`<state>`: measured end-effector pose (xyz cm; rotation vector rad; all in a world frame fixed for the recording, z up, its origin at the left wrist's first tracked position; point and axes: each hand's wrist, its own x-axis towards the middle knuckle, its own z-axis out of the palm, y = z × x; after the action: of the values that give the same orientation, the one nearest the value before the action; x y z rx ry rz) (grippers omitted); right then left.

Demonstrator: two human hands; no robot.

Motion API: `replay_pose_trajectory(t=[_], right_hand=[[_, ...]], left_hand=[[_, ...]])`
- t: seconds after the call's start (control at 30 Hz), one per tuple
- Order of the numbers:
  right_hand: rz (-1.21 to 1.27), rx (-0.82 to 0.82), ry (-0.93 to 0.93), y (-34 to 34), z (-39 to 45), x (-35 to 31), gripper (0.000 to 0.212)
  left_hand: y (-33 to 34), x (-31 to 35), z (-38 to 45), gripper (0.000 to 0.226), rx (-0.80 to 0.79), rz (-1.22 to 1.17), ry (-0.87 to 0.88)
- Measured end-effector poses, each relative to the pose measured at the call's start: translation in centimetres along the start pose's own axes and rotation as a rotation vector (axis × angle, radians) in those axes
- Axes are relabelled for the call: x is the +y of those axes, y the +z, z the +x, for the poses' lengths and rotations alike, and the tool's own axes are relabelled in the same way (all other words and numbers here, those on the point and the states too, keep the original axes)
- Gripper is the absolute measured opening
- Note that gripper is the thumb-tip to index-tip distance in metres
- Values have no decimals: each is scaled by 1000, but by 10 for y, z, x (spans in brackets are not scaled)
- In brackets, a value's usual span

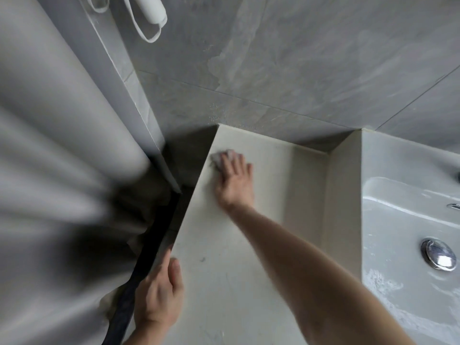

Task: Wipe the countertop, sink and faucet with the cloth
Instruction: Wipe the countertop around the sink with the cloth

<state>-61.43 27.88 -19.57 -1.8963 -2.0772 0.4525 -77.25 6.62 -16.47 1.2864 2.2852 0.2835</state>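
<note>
A pale beige countertop (231,282) runs from the near edge to the grey tiled wall. My right hand (234,180) lies flat on its far left part, pressing a small crumpled grey-pink cloth (221,156) under the fingertips, close to the counter's left edge. My left hand (159,292) grips the counter's left edge near me, thumb on top, fingers curled over the side. A white sink (398,220) sits at the right, wet, with a chrome drain plug (439,253) in its basin. The faucet is almost wholly out of frame.
A grey shower curtain (54,170) hangs at the left, close to the counter, with a dark strip (146,265) between them. A raised beige ledge (346,195) separates the counter from the sink. A white device with a looped cord (149,11) hangs on the wall above.
</note>
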Motion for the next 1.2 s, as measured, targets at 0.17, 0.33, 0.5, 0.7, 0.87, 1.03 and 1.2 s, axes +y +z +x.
replay_pose_trajectory(t=[0.17, 0.33, 0.5, 0.7, 0.87, 1.03, 1.2], right_hand=[[66, -129, -269, 31, -35, -58, 64], [248, -94, -237, 6, -43, 6, 57], [170, 216, 227, -57, -19, 117, 54], [-52, 178, 407, -77, -10, 146, 47], [-17, 56, 160, -39, -38, 85, 65], [25, -192, -331, -9, -85, 14, 67], [98, -277, -520, -2, -146, -3, 76]], left_hand=[[-1, 2, 0, 59, -11, 28, -17], [2, -4, 1, 55, -7, 39, 6], [5, -7, 2, 51, 6, 23, 24], [8, -9, 3, 64, 3, 22, 27], [7, -8, 2, 69, 7, 21, 40], [7, -8, 1, 63, 9, 25, 61], [8, -10, 1, 51, 30, 13, 79]])
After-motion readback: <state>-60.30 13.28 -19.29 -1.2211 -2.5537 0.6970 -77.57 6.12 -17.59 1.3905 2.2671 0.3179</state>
